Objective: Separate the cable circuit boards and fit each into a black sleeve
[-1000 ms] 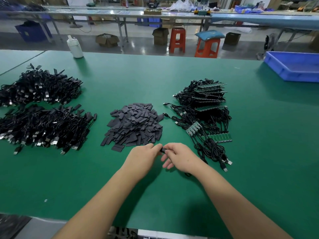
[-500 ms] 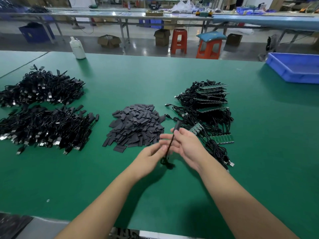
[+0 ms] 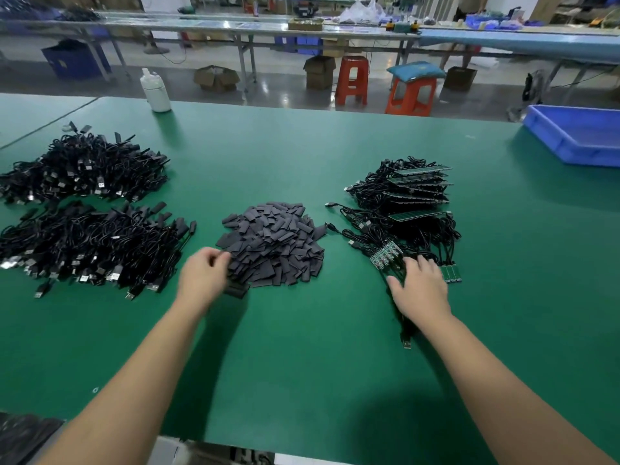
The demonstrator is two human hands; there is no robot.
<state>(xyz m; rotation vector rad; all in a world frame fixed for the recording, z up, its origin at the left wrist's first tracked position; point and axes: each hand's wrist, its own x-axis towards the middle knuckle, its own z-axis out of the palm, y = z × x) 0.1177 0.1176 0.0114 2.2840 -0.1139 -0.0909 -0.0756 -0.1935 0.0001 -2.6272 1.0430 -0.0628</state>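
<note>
Handling, as a judgement: the circuit boards (image 3: 386, 256) look light, thin and stiff, joined side by side in a strip, so they should snap apart with a bend along the joint. Best held by the bare edges, not by the parts on the face or the thin cable where it meets the board. The sleeves (image 3: 273, 245) look soft, flat and very light; likely to slide in the pile, so one is best pinched at an end and squeezed open.

Looks: boards small, green, with pale dots, each trailing a black cable with a metal plug. They lie on the green table (image 3: 302, 347) at the near edge of the tangled cable heap (image 3: 402, 213), right of the sleeve pile. Sleeves are dull dark-grey flat rectangles, heaped loosely at centre.

Grip: right hand (image 3: 419, 286) lies on the cables just beside the boards, fingers spread, holding nothing that shows. Left hand (image 3: 203, 275) is at the pile's near-left edge, fingers curled; blurred, so cannot tell whether it pinches a sleeve.
</note>
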